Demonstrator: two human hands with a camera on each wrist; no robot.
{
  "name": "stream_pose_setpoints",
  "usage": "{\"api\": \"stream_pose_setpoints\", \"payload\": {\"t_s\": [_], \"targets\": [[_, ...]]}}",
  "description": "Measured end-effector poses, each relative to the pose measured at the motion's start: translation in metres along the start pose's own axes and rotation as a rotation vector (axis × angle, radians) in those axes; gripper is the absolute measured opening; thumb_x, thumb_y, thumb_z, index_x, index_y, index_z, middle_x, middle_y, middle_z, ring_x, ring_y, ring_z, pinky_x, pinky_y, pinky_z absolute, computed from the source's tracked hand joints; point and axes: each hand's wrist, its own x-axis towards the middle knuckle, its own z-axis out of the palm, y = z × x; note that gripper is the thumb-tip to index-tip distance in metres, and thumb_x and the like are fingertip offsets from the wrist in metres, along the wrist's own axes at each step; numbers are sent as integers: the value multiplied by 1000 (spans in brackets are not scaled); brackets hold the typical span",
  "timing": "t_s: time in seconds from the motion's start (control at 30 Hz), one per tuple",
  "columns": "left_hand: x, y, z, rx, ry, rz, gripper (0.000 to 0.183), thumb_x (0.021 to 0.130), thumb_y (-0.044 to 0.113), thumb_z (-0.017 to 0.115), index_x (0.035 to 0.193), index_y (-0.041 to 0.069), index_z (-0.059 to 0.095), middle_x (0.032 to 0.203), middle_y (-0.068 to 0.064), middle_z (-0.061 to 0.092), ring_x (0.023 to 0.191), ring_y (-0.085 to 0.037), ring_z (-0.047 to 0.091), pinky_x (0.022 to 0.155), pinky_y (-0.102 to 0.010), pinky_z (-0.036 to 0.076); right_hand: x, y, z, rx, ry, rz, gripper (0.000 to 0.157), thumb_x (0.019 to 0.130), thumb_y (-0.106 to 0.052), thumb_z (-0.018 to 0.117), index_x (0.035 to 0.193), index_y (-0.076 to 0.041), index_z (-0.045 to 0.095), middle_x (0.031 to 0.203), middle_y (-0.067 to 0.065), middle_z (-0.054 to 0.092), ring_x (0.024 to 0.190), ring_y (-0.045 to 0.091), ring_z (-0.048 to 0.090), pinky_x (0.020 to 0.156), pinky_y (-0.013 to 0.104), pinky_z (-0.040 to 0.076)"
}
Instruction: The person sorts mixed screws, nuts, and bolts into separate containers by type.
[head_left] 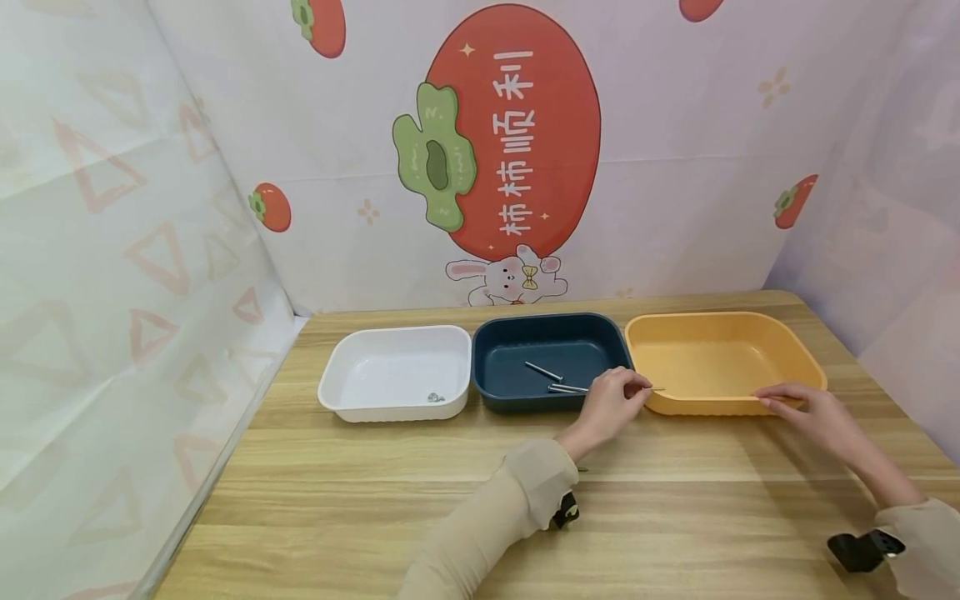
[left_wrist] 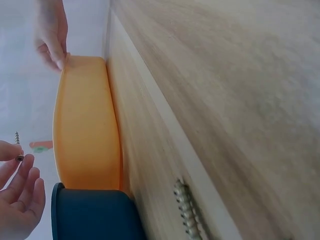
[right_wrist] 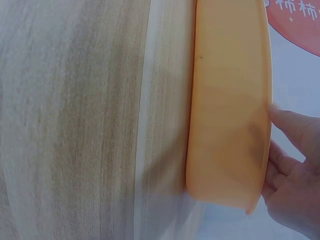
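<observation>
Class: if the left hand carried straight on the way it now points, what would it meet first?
Probably the yellow tray, though the left hand appears slightly above its rim, so it might pass over; depth is unclear.

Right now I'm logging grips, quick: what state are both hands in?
Left hand: closed, pinching a screw.
Right hand: closed, holding the yellow bin by its rim.

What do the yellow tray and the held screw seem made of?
Yellow tray: probably plastic, smooth with a soft sheen, judging by even colour and rounded corners. Held screw: likely metal, dullish finish, judging by its brassy tint and threads.
</observation>
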Motion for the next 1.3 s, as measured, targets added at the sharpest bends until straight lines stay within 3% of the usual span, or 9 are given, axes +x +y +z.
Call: {"api": "stream_pose_setpoints", "payload": {"t_s": [0.47, 0.9, 1.3], "targets": [[12, 6, 17, 95, 34, -12, 9, 83, 18, 61, 87, 15, 68, 80, 9, 60, 72, 0, 48, 61, -3, 29, 0, 2, 0, -6, -8, 9, 12, 81, -6, 62, 89, 3, 63, 87, -36, 48, 82, -24, 38, 62, 6, 33], [19, 6, 25, 117, 42, -50, 9, 83, 18, 61, 88, 17, 68, 80, 11, 61, 75, 1, 49, 61, -3, 30, 0, 3, 0, 1, -6, -1, 10, 81, -4, 62, 88, 3, 63, 87, -35, 49, 82, -23, 38, 62, 6, 33], [13, 1, 15, -54, -83, -30, 15, 85, 13, 58, 99, 9, 64, 90, 3, 60, 76, 1, 52, 67, -4, 35, 0, 2, 0, -9, -10, 14, 11, 82, -5, 61, 89, 2, 63, 88, -36, 48, 83, -24, 37, 61, 7, 34]]}}
